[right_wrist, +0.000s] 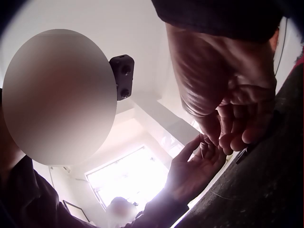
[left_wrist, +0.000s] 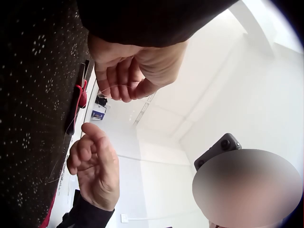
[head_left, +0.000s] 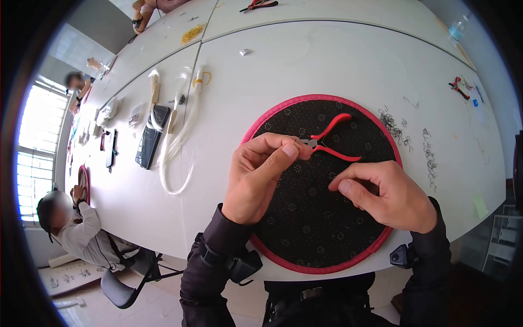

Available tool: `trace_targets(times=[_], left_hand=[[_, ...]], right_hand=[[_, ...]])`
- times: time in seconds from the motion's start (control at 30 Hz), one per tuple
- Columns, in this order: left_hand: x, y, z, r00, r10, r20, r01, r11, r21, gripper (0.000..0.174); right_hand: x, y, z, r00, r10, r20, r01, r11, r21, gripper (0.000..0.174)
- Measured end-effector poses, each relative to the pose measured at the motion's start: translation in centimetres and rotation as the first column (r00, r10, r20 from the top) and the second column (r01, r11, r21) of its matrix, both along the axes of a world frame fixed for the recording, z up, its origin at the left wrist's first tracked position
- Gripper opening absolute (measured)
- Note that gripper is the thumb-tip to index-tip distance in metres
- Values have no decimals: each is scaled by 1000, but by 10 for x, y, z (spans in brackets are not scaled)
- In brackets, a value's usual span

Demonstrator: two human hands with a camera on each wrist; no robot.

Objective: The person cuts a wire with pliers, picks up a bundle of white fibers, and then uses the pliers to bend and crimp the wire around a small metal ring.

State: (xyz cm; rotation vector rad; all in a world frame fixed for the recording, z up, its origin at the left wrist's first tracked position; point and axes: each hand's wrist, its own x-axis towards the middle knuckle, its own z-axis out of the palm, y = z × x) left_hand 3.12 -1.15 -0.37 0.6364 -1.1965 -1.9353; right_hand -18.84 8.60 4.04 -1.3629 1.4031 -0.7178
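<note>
Tabletop (head_left: pixel 305 60), broad and white, is spread with materials, and near its edge a round black mat (head_left: pixel 305 223) bound in pinkish red is laid. Well to the left of the mat, lengths of clear line (head_left: pixel 190 114) are gathered in a loose bundle, by which a black phone (head_left: pixel 150 141) is partly covered. Above the mat, two bare hands are held out from dark sleeves (head_left: pixel 207 278). The thumb and forefinger of the left hand (head_left: pixel 256 177) are brought together at the tips, the other fingers curled in behind them. The right hand (head_left: pixel 389 196) is held nearer the body, its thumb and forefinger bent toward each other; whether anything is gripped there cannot be told. Red-handled pliers (head_left: pixel 332 125) are left lying on the mat with handles spread, their nose just beyond the left fingertips and partly hidden by them in the head view. To the right of the mat, small dark curved pieces (head_left: pixel 390 124) are heaped and strung out in a line. Finest of all, a thread (left_wrist: pixel 114 86) is pinched at the left thumb and forefinger, its pale arc drawn across the curled fingers in the left wrist view.
</note>
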Motion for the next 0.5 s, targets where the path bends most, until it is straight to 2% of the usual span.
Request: trace_targets(times=[0.13,0.23,0.43,0.5], left_hand=[[-1,1,-1,1000,20,25,-19,999,-31,11],[-2,4,1,997,33,65,-30,998,-51,11],[-4,7,2,988,60,143,-46,994,-96,11],[-4,7,2,986,67,156,-50,993,-106,12]], right_hand=[[-2,-2,0,980,-93,175,81,994,71,22],[-3,-6,5,971,-93,222,66,990,128,20],[-7,-9,10,992,-78,96,60,982,179,20],[-8,-9,9,991,-85,104,67,983,169,21]])
